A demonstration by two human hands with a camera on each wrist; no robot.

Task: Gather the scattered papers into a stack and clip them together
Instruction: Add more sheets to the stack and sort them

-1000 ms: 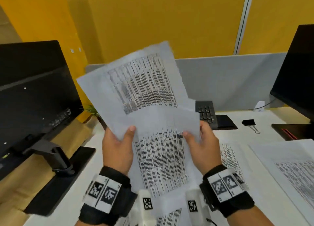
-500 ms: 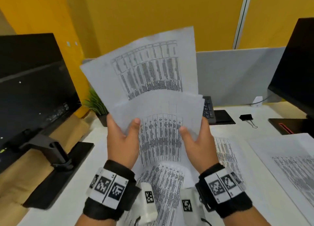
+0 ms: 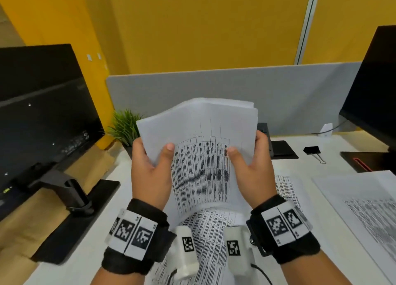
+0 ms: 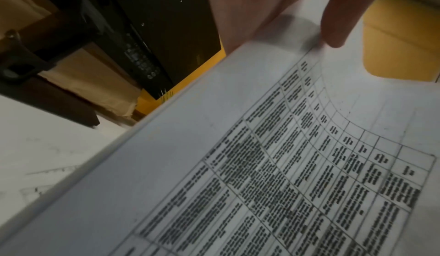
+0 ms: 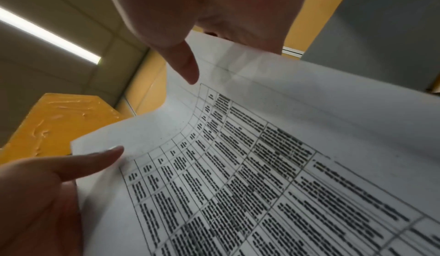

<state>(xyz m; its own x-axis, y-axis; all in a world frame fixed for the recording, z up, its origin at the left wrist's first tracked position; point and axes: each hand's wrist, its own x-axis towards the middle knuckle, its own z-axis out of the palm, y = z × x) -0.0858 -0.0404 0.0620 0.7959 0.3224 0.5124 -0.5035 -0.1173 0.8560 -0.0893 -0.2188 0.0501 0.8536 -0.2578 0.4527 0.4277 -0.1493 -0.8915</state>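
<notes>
I hold a stack of printed sheets (image 3: 201, 152) upright over the desk, its lower edge bent against another printed sheet (image 3: 210, 231) lying flat. My left hand (image 3: 150, 167) grips the stack's left edge, thumb on the front. My right hand (image 3: 252, 167) grips the right edge the same way. In the left wrist view the stack (image 4: 262, 166) fills the frame with my thumb on it; in the right wrist view the stack (image 5: 262, 166) shows both thumbs on its front. A black binder clip (image 3: 312, 151) lies at the back right. More sheets (image 3: 364, 203) lie at the right.
A dark monitor (image 3: 42, 117) on a stand is at the left, another monitor (image 3: 372, 92) at the right. A small green plant (image 3: 124, 126) and a black keypad (image 3: 278, 148) sit by the grey divider (image 3: 235, 87). The white desk (image 3: 102, 220) carries it all.
The fanned sheets have been squared into one aligned stack. The stack has dropped lower, and both hands have shifted up to its side edges.
</notes>
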